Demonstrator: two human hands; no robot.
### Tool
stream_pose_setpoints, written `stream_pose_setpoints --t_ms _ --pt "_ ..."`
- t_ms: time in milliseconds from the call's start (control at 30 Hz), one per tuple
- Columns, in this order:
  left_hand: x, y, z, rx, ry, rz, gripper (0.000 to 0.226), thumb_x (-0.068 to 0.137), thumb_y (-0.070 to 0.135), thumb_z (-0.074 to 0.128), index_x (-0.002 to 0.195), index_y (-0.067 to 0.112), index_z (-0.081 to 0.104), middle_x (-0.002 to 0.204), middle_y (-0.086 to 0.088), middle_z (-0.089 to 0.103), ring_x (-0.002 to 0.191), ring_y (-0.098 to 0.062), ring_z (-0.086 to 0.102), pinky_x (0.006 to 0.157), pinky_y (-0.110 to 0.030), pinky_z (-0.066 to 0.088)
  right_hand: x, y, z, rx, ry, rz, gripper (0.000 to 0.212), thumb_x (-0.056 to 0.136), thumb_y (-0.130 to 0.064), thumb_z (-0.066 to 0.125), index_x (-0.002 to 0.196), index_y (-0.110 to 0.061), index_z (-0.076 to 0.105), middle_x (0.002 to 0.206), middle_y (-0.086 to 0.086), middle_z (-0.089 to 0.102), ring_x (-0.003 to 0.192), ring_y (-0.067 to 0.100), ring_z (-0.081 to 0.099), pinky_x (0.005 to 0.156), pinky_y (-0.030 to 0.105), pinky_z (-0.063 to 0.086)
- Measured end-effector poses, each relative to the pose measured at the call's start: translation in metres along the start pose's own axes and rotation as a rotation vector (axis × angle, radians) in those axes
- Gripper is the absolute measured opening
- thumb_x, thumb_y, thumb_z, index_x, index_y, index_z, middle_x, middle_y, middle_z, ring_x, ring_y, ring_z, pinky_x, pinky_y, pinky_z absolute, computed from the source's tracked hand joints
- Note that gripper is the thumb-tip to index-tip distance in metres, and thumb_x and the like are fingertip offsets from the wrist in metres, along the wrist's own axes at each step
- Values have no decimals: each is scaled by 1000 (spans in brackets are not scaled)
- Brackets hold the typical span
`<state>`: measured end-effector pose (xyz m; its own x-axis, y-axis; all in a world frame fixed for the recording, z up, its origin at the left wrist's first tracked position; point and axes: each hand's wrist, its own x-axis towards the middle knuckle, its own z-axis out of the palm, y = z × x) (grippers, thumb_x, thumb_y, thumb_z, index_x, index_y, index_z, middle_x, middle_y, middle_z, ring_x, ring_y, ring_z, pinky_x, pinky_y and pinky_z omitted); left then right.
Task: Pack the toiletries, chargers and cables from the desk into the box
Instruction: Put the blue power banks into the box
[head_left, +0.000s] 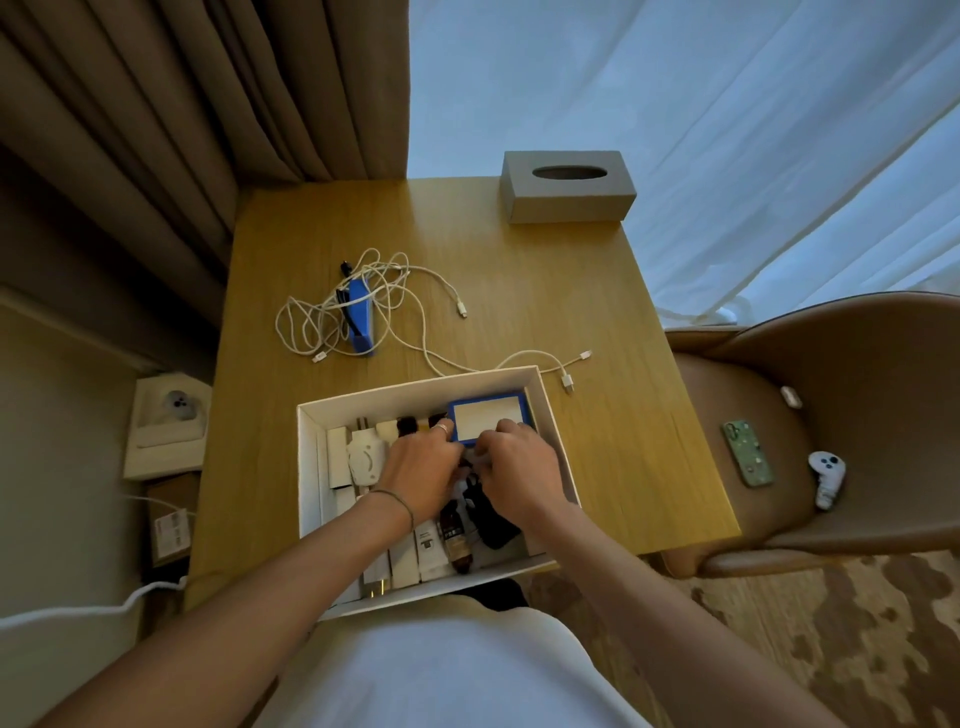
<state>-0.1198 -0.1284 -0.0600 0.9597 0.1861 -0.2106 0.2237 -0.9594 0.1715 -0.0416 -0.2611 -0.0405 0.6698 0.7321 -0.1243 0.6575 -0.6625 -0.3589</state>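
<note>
Toiletries (415, 551) are lying side by side along the floor of the white box (307, 457), which is sitting at the near edge of the desk (597, 322); packed lengthwise like that, they are leaving the far right corner to a blue-framed pad (488, 418). Both hands are working low in the middle of the box: the left hand (421, 475) and the right hand (511, 475) are meeting over a small grey piece, fingers curled in towards it, but whether either is actually pinching it I cannot tell, as the hands are hiding it. Just nearer than the grip a dark pouch (491, 519) and a brown bottle (457, 543) are filling the space, so room inside is getting tight and the box walls are standing close on both sides of the wrists. Well beyond the grip, outside the far wall, the white cables (337, 317) are tangling around a blue charger (361, 317), not yet packed; one cable end is trailing beside the box's far right corner. Open desk is lying between that tangle and the box, giving an easy reach. Farther off, a grey tissue box (569, 187) is standing at the far edge
</note>
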Motion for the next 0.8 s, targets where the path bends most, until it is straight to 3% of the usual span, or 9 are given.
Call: stream_pose_setpoints --t_ms 167,333,433,600,700,800 --pt "3 0 -6 -211 8 -91 27 84 32 73 104 23 58 105 -2 58 91 -26 65 73 -38 54 7 0 -3 68 20 -19 13 91 -18 63 94 -17 75 85 -1 65 77 19 59 60 30 47" --pt "-9 -3 -10 -209 79 -93 29 83 44 72 105 31 59 107 7 57 93 -15 62 72 -30 53 16 -2 -19 269 152 -22 14 89 -13 66 94 -20 76 88 -8 69 75 6 57 67 19 48" --pt "-19 -8 -27 -274 186 -82 22 90 48 63 105 31 62 105 10 59 89 -12 62 70 -29 53 23 -5 -31 371 221 -45 17 89 -9 65 93 -23 74 87 -16 66 74 -1 55 65 10 41" --pt "-13 -23 -66 -389 371 -167 7 94 32 59 98 30 65 94 12 58 79 -7 57 62 -26 47 48 -11 -47 460 213 -17 21 93 -15 58 97 -29 74 86 -20 66 75 -2 57 64 15 40" --pt "4 -44 -83 -445 395 -295 7 93 27 58 95 27 65 91 12 60 79 -7 58 65 -32 52 66 -16 -54 550 176 11 24 94 -16 55 99 -29 74 84 -16 70 69 2 62 60 21 47" --pt "24 -70 -90 -487 343 -472 9 94 24 58 91 27 65 86 11 63 74 -8 61 66 -34 57 85 -22 -57 632 151 49 27 95 -13 54 101 -30 74 77 -14 67 60 3 57 57 24 45"
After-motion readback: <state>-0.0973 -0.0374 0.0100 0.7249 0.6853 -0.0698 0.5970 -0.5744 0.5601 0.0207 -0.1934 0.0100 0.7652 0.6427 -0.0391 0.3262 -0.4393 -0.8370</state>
